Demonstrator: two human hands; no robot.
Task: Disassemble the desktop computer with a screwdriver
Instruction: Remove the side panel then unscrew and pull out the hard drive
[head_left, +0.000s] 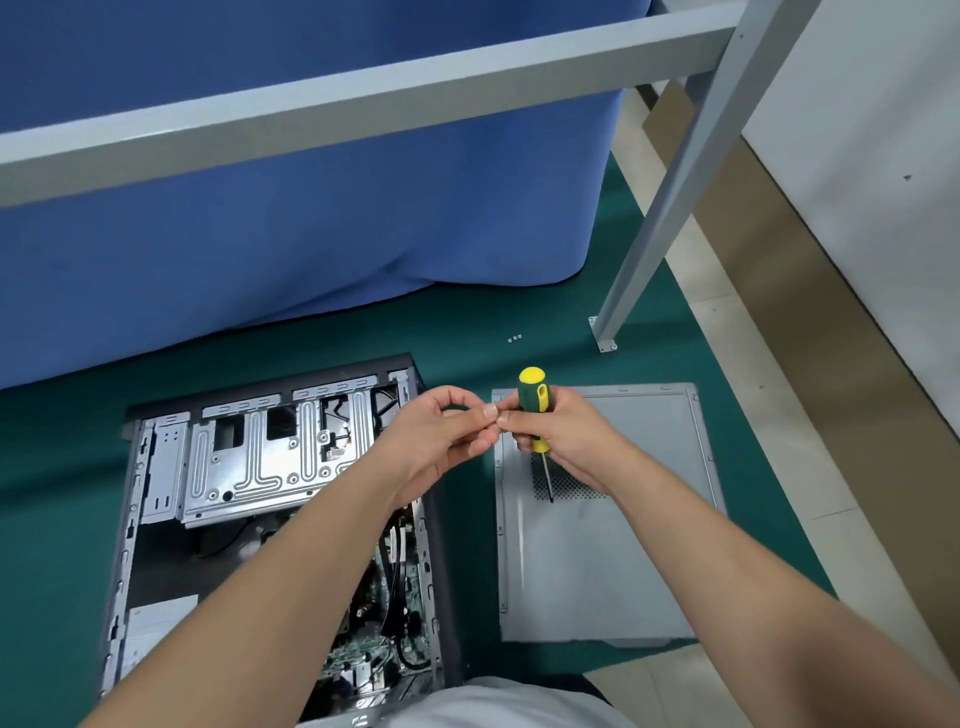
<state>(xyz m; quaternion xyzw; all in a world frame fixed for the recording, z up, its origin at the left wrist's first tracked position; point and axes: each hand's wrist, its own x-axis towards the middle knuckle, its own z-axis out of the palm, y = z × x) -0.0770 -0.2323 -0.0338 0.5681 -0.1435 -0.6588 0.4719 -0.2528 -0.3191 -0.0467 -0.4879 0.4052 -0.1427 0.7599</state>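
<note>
Green and yellow mark the screwdriver (535, 410), held upright at about two o'clock from the frame's centre, its thin shaft pointing down over the removed side panel (597, 545). The right hand (561, 436) wraps its fingers round the handle while its thumb and forefinger meet the fingertips of the left hand (441, 436), which are pressed together in a pinch; whether a screw sits between them I cannot tell, as anything there is too small to see. The desktop computer (270, 519) lies on its side at seven o'clock on the green mat (467, 332), open, with the drive cage and circuit board exposed.

The tool looks light and stiff, its ribbed handle giving sure hold at the middle. The case is probably heavy, with thin sheet-metal edges that may be sharp, so the outer frame is the place to grip it; the board and cables look fragile. The panel is likely light and a little flexible.

Count: one screwdriver, one case, one panel, and roughly three small screws (514, 339) lying at one o'clock.
</note>
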